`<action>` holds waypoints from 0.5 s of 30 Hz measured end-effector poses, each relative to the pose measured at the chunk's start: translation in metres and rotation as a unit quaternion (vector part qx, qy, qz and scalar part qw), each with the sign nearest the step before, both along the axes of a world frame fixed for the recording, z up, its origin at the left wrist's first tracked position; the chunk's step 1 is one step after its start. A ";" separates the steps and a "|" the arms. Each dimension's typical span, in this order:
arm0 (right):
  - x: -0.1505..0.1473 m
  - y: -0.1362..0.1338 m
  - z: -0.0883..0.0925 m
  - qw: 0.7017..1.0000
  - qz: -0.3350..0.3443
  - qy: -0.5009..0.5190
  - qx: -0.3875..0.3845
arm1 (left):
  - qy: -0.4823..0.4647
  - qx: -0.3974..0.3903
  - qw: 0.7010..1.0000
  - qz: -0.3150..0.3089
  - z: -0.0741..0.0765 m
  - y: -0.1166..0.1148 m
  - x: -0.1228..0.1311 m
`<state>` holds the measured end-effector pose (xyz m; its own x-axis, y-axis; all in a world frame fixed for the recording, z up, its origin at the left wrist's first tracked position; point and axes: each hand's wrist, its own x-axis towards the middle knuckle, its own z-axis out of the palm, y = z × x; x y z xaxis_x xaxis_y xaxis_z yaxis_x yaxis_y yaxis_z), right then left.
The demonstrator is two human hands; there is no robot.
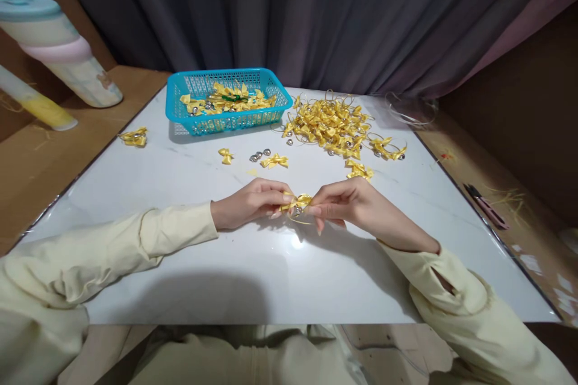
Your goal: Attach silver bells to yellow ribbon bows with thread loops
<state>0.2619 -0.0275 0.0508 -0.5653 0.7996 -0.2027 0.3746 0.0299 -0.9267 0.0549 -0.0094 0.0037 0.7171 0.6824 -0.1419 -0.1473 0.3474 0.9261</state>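
Observation:
Between my two hands, above the white tabletop (217, 277), is a yellow ribbon bow (301, 201) with a small silver bell and a thin yellow cord hanging below it. The fingers of my left hand (255, 200) pinch the bow's left end. My right hand (350, 203) pinches its right side, close to the bell. Just beyond my hands lie a loose yellow bow (275, 160), several silver bells (260, 155) and a smaller bow (226, 156). More bows (359, 169) rest behind my right hand.
A turquoise basket (230, 122) holding bows and bells stands at the back. Right of it is a heap of yellow bows with cords (329, 123). One bow cluster (134, 136) lies at left. A tumbler (76, 57) stands far left; pink-handled snips (486, 206) lie at right.

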 end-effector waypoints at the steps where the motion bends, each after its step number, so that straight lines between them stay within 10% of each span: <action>1: 0.000 0.001 -0.003 1.000 -0.003 0.020 -0.015 | -0.009 -0.004 1.000 0.002 0.000 0.000 0.000; 15: -0.004 0.004 -0.018 0.988 -0.018 0.125 -0.091 | -0.042 -0.037 0.998 0.004 0.002 0.000 0.001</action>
<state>0.2580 -0.0236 0.0327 -0.5875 0.7833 -0.2034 0.1311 -0.1559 -0.9790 0.0557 -0.0092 0.0053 0.7228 0.6785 -0.1308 -0.2269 0.4119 0.8825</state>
